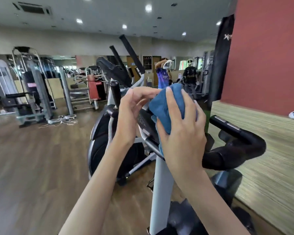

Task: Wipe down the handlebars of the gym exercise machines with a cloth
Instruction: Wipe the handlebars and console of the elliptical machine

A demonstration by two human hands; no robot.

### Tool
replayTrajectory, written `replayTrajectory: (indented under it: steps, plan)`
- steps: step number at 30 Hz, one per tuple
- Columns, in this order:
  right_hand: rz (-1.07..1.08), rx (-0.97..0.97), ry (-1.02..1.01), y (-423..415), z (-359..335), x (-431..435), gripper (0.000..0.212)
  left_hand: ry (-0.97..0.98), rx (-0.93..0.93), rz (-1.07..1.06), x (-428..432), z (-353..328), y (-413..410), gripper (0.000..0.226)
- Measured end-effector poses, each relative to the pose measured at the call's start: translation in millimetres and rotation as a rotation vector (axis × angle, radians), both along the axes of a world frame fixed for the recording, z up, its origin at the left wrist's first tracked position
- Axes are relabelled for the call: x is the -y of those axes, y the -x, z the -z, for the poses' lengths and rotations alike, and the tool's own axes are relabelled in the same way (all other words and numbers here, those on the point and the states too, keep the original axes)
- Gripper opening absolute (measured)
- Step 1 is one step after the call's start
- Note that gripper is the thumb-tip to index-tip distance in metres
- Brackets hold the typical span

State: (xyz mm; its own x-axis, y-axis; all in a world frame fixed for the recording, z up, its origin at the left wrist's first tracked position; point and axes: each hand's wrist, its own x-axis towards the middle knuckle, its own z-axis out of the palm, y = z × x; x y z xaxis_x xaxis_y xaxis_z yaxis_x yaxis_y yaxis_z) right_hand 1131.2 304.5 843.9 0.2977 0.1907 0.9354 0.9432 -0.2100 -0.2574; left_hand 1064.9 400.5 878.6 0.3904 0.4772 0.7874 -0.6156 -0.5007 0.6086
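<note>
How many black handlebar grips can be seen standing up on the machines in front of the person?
3. Two long grips slant upward behind the console, and one short upright grip stands left of the left hand. More may be hidden behind the blue cloth.

2 bare forearms, no sleeves; left hand, right hand ungloved.

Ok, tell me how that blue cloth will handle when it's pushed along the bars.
The blue cloth looks soft and floppy: it bunches under the right hand. Probably light, since the fingers alone hold it. Its towel-like surface should grip rather than slide on the black handlebar.
</note>
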Motion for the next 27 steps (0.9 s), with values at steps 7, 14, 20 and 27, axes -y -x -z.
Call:
replayTrajectory:
  steps: [7, 14, 20, 27]
  plan:
    - [0.140, 0.055, -0.020, 1, 24, 0, 0.067, -0.015, 0.049, 0.097, -15, 3, -9, 0.058]
    - [0.474, 0.078, -0.178, 11, 30, -29, 0.058, -0.118, 0.016, 0.310, -40, -3, -14, 0.059]
    - [0.605, 0.115, -0.298, 21, 3, -62, 0.053, -0.104, -0.080, 0.491, -52, -7, -12, 0.056]
    - [0.699, 0.243, -0.273, -5, 68, -29, 0.054, -0.163, -0.059, 0.563, -55, 1, -13, 0.058]
